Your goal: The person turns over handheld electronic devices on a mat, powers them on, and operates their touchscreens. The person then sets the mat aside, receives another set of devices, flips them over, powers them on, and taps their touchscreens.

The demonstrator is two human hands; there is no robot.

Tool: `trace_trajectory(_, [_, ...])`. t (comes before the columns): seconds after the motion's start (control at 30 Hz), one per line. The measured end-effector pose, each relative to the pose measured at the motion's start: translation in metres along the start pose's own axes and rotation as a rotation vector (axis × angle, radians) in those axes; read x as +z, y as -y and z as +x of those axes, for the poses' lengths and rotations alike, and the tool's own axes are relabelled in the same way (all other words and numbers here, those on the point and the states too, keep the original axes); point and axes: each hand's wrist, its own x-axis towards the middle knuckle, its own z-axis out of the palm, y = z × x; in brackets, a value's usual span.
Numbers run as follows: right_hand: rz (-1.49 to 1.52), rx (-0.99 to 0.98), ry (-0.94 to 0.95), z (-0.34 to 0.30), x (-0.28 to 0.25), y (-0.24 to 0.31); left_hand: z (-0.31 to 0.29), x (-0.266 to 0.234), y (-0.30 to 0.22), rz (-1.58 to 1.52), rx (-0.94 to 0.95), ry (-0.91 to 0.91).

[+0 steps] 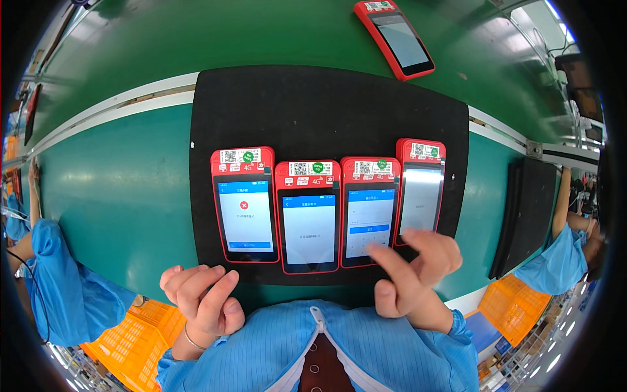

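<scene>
Four red handheld touchscreen terminals stand in a row on a black mat (326,108), screens lit. The leftmost terminal (247,225) shows a red cross mark; the second terminal (310,235) shows a mostly pale page. On the third terminal (366,206) are input lines, a blue button and a keypad. The rightmost terminal (421,189) looks greyish and is partly covered by my right hand (418,268). That hand's index finger reaches to the third terminal's keypad, other fingers bent. My left hand (202,297), loosely curled and empty, hovers below the leftmost terminal.
Another red terminal (398,42) lies tilted on the green surface (274,36) beyond the mat. Metal rails (130,104) cross the bench. Co-workers in blue sit at left (65,287) and right (552,261). Orange crates (140,330) stand below the bench, and a black panel (522,219) lies at right.
</scene>
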Motion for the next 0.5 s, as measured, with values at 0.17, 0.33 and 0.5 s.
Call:
trace_trajectory(0.17, [-0.130, 0.121, -0.012, 0.001, 0.001, 0.000, 0.002, -0.001, 0.000, -0.006, 0.001, -0.004])
trace_trajectory(0.33, [-0.119, 0.125, -0.015, 0.011, -0.010, -0.005, 0.003, -0.002, 0.001, -0.017, -0.015, 0.010])
trace_trajectory(0.5, [-0.111, 0.127, 0.070, 0.030, -0.012, -0.011, 0.005, -0.002, -0.002, -0.029, -0.017, 0.009])
